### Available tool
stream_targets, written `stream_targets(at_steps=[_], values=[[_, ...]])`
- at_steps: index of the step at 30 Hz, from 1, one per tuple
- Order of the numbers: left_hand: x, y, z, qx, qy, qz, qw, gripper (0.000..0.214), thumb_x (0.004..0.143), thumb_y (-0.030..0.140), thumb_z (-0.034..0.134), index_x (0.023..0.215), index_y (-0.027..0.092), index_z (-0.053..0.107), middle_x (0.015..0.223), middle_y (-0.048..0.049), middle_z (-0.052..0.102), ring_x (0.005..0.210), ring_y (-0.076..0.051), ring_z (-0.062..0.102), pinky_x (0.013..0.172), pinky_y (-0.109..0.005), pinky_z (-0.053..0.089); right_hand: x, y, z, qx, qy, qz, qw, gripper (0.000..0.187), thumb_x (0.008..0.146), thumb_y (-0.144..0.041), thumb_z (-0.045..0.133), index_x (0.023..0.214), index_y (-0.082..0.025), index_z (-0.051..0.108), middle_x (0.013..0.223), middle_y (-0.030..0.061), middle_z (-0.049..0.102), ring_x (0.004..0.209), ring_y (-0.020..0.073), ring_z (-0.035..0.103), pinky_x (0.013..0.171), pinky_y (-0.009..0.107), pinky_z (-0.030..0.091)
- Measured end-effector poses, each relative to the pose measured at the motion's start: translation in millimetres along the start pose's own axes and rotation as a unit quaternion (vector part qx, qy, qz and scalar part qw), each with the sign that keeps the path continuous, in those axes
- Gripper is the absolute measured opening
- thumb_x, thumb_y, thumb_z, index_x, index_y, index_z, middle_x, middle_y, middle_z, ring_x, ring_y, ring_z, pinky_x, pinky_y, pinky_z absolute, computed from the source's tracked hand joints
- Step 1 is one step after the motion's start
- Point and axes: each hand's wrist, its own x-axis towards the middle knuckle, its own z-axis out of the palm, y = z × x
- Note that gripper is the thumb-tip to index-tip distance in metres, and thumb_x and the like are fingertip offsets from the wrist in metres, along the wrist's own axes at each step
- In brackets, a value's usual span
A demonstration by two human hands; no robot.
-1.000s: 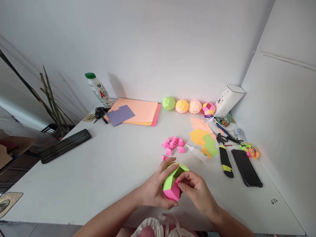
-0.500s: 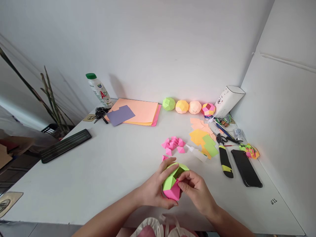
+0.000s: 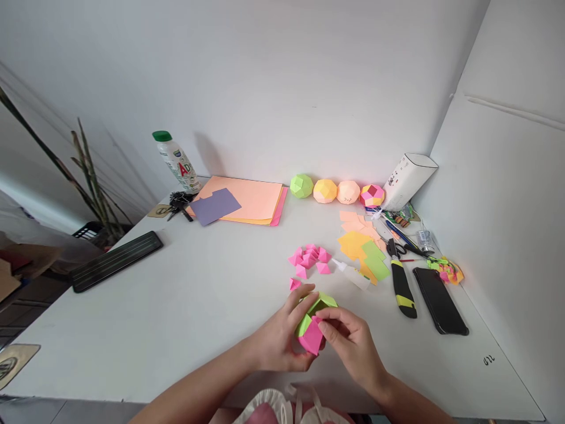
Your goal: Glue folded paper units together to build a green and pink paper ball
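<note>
Between my hands is a hollow green and pink paper polyhedron, with an opening at its top. My left hand wraps round its left side, fingers over the green upper part and thumb below. The thumb and forefinger of my right hand pinch the upper corner of the pink paper face on the right side. Just beyond lies a loose folded pink paper piece. Farther on is a cluster of pink paper pieces, with a white glue bottle to its right.
Paper polyhedra line the wall. Coloured paper squares, a utility knife and a black phone lie to the right. Paper sheets, keys, a bottle and a dark bar are at the left.
The polyhedron has tipped and turned slightly in my left hand. My right fingers have shifted a little up and left, still at the pink face's corner.
</note>
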Motion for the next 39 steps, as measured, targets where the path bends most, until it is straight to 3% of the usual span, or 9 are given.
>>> stream_targets(at_steps=[11,20,39], values=[[-4,-5,4.0,0.060,-0.021,-0.012,0.998,0.108,0.058,0.007,0.060,0.146,0.026,0.001,0.145,-0.0198,0.013,0.135,-0.040,0.019,0.094,-0.053,0.042,1,6,5,0.007,0.028,0.011,1.000,0.012,0.081,-0.031,0.064,0.086,-0.020,0.065,0.083,0.0025,0.067,0.077,0.0159,0.063,0.069,0.024,0.052],[-4,-4,5.5,0.105,-0.018,-0.030,0.994,0.102,0.063,0.013,0.062,0.145,0.025,0.003,0.145,-0.0216,0.014,0.131,-0.041,0.026,0.089,-0.054,0.045,1,6,5,0.015,0.006,0.026,1.000,0.014,0.079,-0.030,0.064,0.080,-0.019,0.057,0.076,-0.0002,0.062,0.070,0.0132,0.058,0.063,0.023,0.048],[-2,1,9.6,0.163,-0.023,-0.052,0.985,0.100,0.058,0.008,0.058,0.143,0.022,0.008,0.144,-0.0228,0.017,0.132,-0.042,0.024,0.092,-0.057,0.042,2,8,11,-0.010,0.032,0.022,0.999,0.018,0.076,-0.035,0.067,0.074,-0.018,0.060,0.070,0.0004,0.063,0.064,0.0143,0.057,0.058,0.024,0.046]])
